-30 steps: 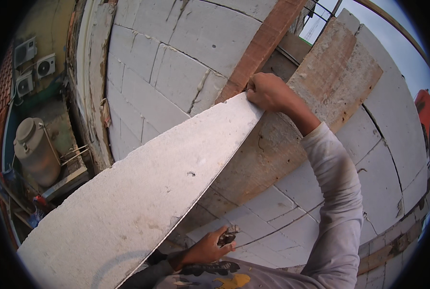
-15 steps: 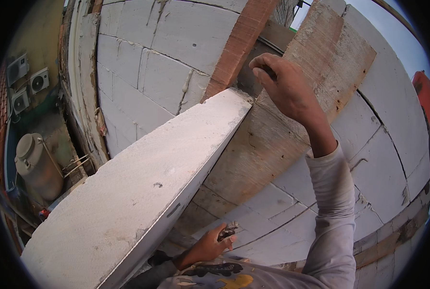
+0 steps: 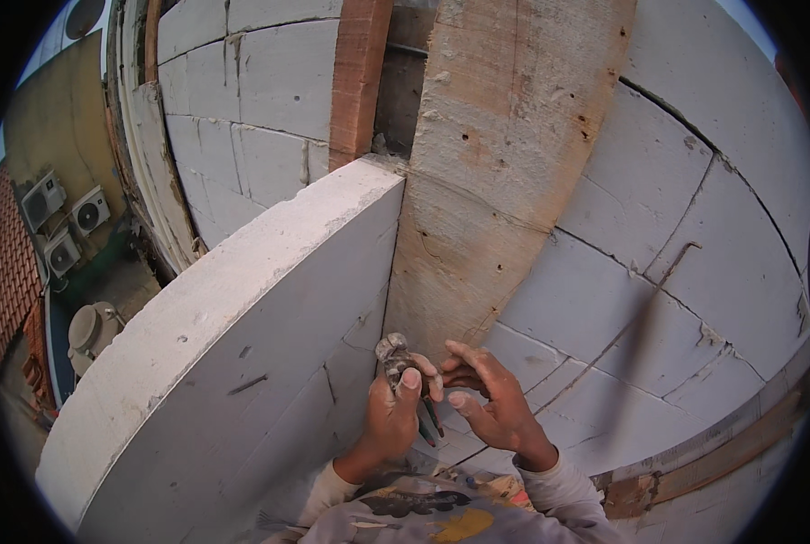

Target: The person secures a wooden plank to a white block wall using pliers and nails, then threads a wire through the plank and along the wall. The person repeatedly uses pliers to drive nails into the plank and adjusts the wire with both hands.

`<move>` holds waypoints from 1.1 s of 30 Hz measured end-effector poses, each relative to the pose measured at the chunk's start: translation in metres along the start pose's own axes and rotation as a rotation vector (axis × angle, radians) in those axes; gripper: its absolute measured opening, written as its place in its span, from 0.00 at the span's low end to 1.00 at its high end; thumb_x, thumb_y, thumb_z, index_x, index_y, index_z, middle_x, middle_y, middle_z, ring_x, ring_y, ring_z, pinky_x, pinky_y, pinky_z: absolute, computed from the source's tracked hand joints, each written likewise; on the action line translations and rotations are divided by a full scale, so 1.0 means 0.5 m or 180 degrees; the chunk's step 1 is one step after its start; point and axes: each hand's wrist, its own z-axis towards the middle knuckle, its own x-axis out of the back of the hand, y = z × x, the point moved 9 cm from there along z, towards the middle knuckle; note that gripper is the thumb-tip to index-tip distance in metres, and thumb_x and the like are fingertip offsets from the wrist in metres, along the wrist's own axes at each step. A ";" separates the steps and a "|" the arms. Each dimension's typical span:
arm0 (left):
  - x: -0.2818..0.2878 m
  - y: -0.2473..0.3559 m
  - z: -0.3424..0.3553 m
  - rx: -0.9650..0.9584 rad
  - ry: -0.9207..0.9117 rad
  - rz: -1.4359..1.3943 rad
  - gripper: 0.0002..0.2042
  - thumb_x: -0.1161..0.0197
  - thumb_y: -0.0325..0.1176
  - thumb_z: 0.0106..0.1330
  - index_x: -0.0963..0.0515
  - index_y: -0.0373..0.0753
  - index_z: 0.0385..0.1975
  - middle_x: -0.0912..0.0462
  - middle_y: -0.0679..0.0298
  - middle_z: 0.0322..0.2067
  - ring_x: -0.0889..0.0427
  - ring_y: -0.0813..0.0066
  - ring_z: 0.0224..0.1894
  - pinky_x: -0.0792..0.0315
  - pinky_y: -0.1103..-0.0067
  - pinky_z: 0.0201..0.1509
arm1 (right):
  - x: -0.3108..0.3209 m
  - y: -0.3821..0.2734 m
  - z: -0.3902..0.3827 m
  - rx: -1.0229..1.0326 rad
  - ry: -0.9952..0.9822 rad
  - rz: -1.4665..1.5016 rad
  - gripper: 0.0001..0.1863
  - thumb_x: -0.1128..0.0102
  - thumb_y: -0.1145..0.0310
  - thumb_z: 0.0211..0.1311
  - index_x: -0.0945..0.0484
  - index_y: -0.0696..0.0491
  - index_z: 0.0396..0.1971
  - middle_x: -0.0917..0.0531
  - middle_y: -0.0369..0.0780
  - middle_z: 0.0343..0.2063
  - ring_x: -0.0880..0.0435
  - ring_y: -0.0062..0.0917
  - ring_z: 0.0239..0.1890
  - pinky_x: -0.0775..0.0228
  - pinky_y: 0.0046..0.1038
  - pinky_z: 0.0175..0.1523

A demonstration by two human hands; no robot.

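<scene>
Tool (image 3: 392, 355): being gripped in the left hand (image 3: 390, 419), in front of the shirt (image 3: 405, 517) and near the white wall (image 3: 269, 349); sitting just beside the loosely open, slightly curled right hand (image 3: 497, 406).

White block wall (image 3: 260, 363), grey-headed hand tool (image 3: 392, 348) (touched with red below), brick-red post (image 3: 360, 82), rust-stained tan board (image 3: 514, 118), grey shirt (image 3: 419, 519) printed black and yellow

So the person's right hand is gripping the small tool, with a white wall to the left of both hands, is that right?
Not quite: the head view shows the left hand gripping the small tool. The white wall is to the left of both hands, as you said.
</scene>
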 end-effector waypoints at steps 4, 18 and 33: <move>-0.052 -0.005 0.044 -0.0036 -0.0331 0.0078 0.23 0.56 0.52 0.83 0.27 0.35 0.44 0.19 0.64 0.32 0.22 0.81 0.33 0.27 0.84 0.34 | -0.030 0.091 -0.057 -0.0412 -0.0226 0.1118 0.23 0.41 0.64 0.76 0.31 0.60 0.63 0.20 0.44 0.47 0.17 0.26 0.48 0.22 0.30 0.50; -0.152 0.436 0.260 -0.2279 0.0599 0.1910 0.22 0.54 0.46 0.83 0.21 0.32 0.52 0.14 0.59 0.42 0.17 0.71 0.50 0.24 0.73 0.56 | 0.083 -0.057 0.016 0.0201 0.0713 0.2221 0.26 0.59 0.52 0.84 0.40 0.57 0.67 0.23 0.37 0.29 0.26 0.16 0.21 0.32 0.20 0.24; 0.100 0.539 0.688 -0.1231 0.1269 0.3645 0.44 0.20 0.52 0.45 0.25 0.19 0.53 0.17 0.36 0.51 0.15 0.46 0.55 0.20 0.66 0.55 | 0.132 -0.494 0.616 0.1545 0.1589 0.0464 0.14 0.59 0.70 0.77 0.36 0.59 0.57 0.21 0.49 0.39 0.19 0.32 0.34 0.25 0.34 0.37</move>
